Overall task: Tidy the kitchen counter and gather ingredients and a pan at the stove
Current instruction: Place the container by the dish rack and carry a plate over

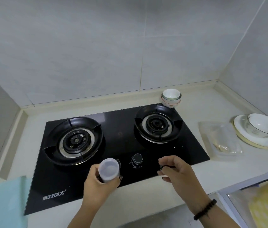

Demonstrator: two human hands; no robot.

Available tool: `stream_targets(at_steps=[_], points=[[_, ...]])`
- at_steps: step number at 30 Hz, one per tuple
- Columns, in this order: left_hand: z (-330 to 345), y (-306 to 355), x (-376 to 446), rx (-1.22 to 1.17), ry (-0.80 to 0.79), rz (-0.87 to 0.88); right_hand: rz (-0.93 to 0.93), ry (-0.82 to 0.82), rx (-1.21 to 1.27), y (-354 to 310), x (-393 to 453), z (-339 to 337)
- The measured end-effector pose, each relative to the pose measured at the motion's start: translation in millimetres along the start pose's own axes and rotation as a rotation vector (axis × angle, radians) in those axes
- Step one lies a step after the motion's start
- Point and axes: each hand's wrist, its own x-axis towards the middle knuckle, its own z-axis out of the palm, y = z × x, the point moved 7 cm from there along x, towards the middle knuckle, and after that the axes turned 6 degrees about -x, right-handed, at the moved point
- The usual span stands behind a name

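Head view: small translucent white plastic cup (108, 169) gripped upright in left hand (97, 183) above front edge of black glass two-burner gas stove (118, 129); right hand (176, 170) pinching small dark object (163, 167), identity unclear. Best kept level, then set down beside knobs.

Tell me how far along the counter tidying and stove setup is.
Early. Already at the stove: only stacked bowls behind the right burner. In hand: the left hand has a grip on a white cup; the right hand pinches something small and dark that I can't identify. Left: no pan sits on either burner, and a plastic tray and dishes remain on the counter.
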Motion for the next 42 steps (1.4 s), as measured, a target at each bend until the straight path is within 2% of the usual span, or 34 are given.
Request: stream_targets(at_steps=[6,11,18,23,31,38,42], points=[[51.5,60.0,-21.0,-0.001,-0.149,0.183,-0.214,-0.077,-0.137,-26.2,25.4,-0.2],[106.1,96.5,-25.8,-0.019,-0.22,0.244,-0.404,-0.299,-0.215,-38.8,42.5,-13.0],[183.9,136.2,-26.2,0.002,-0.189,0.298,-0.476,-0.365,-0.194,-34.6,79.8,-88.7],[245.0,146.7,-26.9,0.028,-0.192,0.286,-0.458,-0.266,-0.122,-14.4,100.3,-143.2],[334.8,143.7,-25.0,0.028,-0.177,0.204,-0.34,-0.226,-0.057,35.4,132.9,-229.2],[367.7,147.3,-7.9,0.039,-0.163,0.181,-0.138,0.261,0.05,105.5,173.8,-328.5],[374.6,146.5,-4.9,0.039,-0.168,0.142,-0.029,0.34,0.051,140.7,191.8,-340.7]])
